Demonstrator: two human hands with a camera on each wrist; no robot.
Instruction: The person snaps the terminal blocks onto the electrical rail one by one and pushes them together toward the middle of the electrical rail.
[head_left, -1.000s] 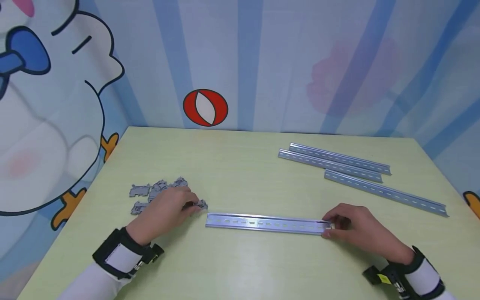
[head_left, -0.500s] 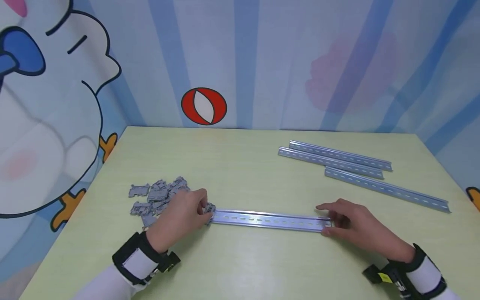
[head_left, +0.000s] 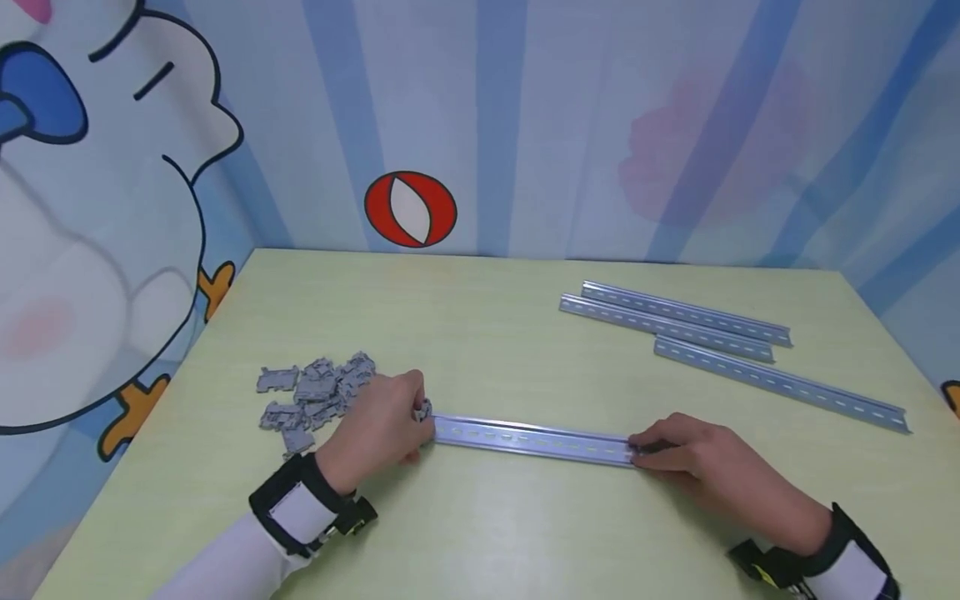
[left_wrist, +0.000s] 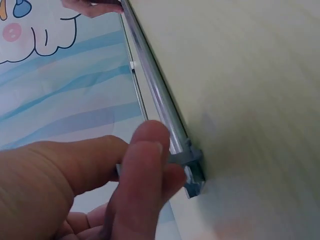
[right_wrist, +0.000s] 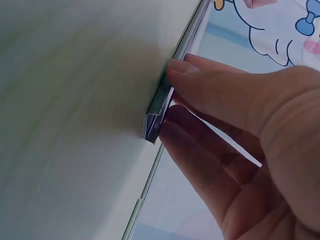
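Note:
A slotted metal DIN rail [head_left: 532,440] lies across the table between both hands. At its left end my left hand [head_left: 378,429] pinches a small grey plastic clip [head_left: 425,408], partly hidden by the fingers. In the left wrist view, the clip [left_wrist: 188,155] sits against the end of the rail [left_wrist: 160,90]; how firmly it is seated cannot be told. My right hand [head_left: 712,471] pinches the rail's right end. Thumb and fingers grip its two long edges in the right wrist view, near the end of the rail [right_wrist: 160,102].
Several more grey plastic clips [head_left: 315,387] lie in a loose heap left of the left hand. At the back right, three other DIN rails [head_left: 780,383] rest close together. A printed curtain [head_left: 555,125] stands behind the table's far edge.
My left hand has brought a clip rightward from beside the heap to the rail's left end. The right hand's fingers, apart half a second ago, have closed on the rail's right end.

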